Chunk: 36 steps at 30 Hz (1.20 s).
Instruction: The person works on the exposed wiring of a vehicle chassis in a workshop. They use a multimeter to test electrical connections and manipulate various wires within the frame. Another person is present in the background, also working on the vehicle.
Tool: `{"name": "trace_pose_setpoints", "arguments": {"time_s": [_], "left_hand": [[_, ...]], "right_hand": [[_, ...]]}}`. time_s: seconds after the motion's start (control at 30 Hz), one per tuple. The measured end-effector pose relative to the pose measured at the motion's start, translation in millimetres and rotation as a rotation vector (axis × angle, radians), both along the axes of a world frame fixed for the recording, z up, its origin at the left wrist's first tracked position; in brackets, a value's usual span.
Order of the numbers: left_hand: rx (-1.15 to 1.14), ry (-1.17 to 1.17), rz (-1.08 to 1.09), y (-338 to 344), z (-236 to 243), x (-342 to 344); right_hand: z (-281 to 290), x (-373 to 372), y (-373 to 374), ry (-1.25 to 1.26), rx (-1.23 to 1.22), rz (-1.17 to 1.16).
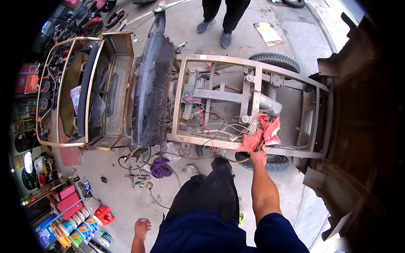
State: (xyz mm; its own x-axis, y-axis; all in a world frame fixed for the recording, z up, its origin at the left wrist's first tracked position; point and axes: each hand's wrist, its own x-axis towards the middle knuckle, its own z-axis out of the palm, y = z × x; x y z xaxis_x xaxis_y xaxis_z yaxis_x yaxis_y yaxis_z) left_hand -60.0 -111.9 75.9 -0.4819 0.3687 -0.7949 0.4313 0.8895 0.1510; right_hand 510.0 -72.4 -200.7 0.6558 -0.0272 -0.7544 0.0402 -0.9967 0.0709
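We've got our right hand [258, 157] bunched tight on the red rag [262, 134] at the frame [219, 143] rail, soft and light probably, while our left hand [142, 227] hangs loose, holding nothing.

Around the stripped vehicle frame [249, 76]: two tyres, one [274, 60] at its far rail and one [270, 162] at its near rail. One red rag [261, 135] lies on the near rail. One purple cloth [161, 167] sits on the ground beside it. Two shoes [215, 31] stand beyond it.
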Motion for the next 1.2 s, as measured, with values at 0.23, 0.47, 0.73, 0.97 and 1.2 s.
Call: {"name": "trace_pose_setpoints", "arguments": {"time_s": [0.23, 0.47, 0.73, 0.97, 1.2], "left_hand": [[-0.062, -0.028, 0.027, -7.0, -8.1, -2.1], [-0.036, -0.023, -0.018, 17.1, 4.4, 30.8], [-0.024, 0.008, 0.073, -2.3, 11.9, 21.1], [0.005, -0.08, 0.098, -39.4, -3.9, 12.0], [-0.021, -0.134, -0.026, -25.5, -25.0, 26.1]], "right_hand": [[-19.4, 24.0, -12.5, 0.081, 0.064, 0.208], [20.8, 21.2, 8.9, -0.036, -0.023, 0.159], [38.1, 26.9, 13.9, -0.001, -0.02, 0.204], [41.1, -4.8, -30.7, -0.102, -0.047, -0.022], [16.4, -41.7, -67.7, -0.048, 0.425, -0.114]]}}
